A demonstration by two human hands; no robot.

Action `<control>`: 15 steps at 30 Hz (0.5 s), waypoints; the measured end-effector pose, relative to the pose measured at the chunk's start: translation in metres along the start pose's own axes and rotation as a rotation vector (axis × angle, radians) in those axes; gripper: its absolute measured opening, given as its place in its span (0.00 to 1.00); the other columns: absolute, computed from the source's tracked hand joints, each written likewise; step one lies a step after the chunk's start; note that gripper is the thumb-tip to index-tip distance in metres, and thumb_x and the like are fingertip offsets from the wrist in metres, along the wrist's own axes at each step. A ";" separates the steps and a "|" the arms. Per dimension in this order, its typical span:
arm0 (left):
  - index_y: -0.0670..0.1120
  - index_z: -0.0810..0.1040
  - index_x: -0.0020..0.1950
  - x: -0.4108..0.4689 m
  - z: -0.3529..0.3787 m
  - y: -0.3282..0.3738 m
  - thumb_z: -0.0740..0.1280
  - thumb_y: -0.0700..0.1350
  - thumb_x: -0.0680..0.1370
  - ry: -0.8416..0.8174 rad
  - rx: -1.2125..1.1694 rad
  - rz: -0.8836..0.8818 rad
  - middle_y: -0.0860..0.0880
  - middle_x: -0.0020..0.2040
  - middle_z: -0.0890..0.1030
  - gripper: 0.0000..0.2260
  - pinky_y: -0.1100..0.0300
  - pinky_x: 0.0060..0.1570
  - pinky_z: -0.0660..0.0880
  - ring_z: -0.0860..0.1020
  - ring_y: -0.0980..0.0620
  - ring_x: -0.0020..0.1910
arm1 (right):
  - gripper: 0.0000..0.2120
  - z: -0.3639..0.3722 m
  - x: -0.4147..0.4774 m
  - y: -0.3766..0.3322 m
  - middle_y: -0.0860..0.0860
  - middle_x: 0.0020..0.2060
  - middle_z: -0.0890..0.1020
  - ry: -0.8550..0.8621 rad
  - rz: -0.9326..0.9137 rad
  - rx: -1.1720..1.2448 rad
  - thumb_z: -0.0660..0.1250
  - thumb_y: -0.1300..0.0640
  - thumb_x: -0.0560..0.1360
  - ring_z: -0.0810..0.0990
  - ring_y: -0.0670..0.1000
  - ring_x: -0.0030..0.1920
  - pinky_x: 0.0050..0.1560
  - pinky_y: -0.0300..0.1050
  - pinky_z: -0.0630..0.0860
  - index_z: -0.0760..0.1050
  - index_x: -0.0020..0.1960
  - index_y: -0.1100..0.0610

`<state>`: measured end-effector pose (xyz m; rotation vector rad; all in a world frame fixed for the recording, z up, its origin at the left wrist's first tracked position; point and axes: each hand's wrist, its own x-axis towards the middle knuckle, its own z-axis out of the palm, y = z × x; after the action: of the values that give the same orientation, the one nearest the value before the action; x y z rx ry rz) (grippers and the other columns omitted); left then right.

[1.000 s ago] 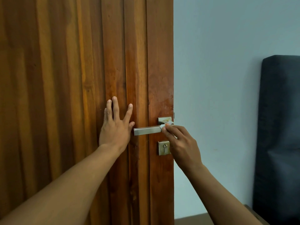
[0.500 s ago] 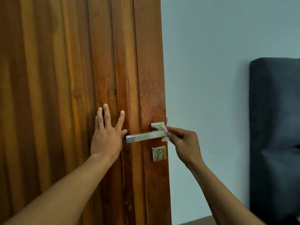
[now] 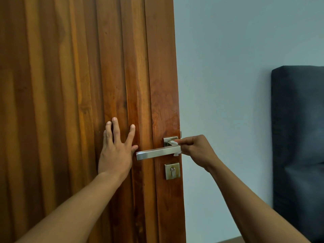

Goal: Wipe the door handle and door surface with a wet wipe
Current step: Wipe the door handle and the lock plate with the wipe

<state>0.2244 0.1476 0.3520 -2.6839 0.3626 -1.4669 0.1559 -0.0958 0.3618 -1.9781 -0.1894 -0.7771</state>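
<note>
Door (image 3: 70, 85), wooden, reddish-brown, made of vertical grooved boards, fills the left half of the view with its free edge toward the right. Door handle (image 3: 156, 153), brushed metal lever, sits near that edge and lies roughly level, free end pointing left; square mounting plate (image 3: 169, 138) stands behind its pivot end. Keyhole plate (image 3: 172, 171), square metal, is directly below the lever and apart from it. Wet wipe (image 3: 172, 142), white, small and crumpled, is at the pivot end of the lever: one bit shows above the lever against the mounting plate, another hangs just below the lever's right corner. Right hand (image 3: 196, 151) reaches in from the right past the door edge, fingers curled, fingertips and thumb pinching the wipe at the lever's pivot end; most of the wipe is hidden inside that grip. Left hand (image 3: 115, 155) lies flat on the door surface just left of the lever, fingers straight and spread, thumb tip at the lever's free end, touching or just beside it, which cannot be told. Wall (image 3: 228, 85), pale blue-grey, is right of the door. Padded panel (image 3: 298, 137), dark grey fabric, stands upright at the far right.
</note>
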 end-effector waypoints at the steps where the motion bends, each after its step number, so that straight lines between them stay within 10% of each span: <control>1: 0.52 0.35 0.78 0.000 0.001 0.000 0.48 0.59 0.82 0.002 -0.002 -0.003 0.35 0.75 0.29 0.31 0.44 0.75 0.46 0.35 0.34 0.76 | 0.08 -0.001 0.001 -0.003 0.44 0.43 0.85 0.002 0.001 -0.043 0.68 0.58 0.76 0.82 0.48 0.48 0.51 0.44 0.81 0.84 0.52 0.52; 7: 0.52 0.37 0.79 0.000 0.000 0.002 0.49 0.59 0.82 0.003 -0.025 0.002 0.35 0.75 0.29 0.31 0.44 0.74 0.46 0.35 0.34 0.76 | 0.09 -0.010 -0.001 -0.037 0.48 0.50 0.85 0.105 -0.167 -0.364 0.66 0.59 0.78 0.79 0.43 0.44 0.46 0.32 0.74 0.83 0.55 0.54; 15: 0.51 0.34 0.79 0.001 -0.006 0.003 0.46 0.59 0.83 -0.025 0.007 0.004 0.32 0.76 0.30 0.31 0.42 0.75 0.44 0.35 0.32 0.77 | 0.11 0.035 -0.014 -0.087 0.50 0.51 0.84 -0.118 -0.366 -0.687 0.66 0.59 0.78 0.81 0.49 0.47 0.50 0.44 0.80 0.81 0.58 0.54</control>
<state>0.2194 0.1444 0.3553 -2.6919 0.3611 -1.4290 0.1228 -0.0186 0.4063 -2.6871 -0.4036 -1.0566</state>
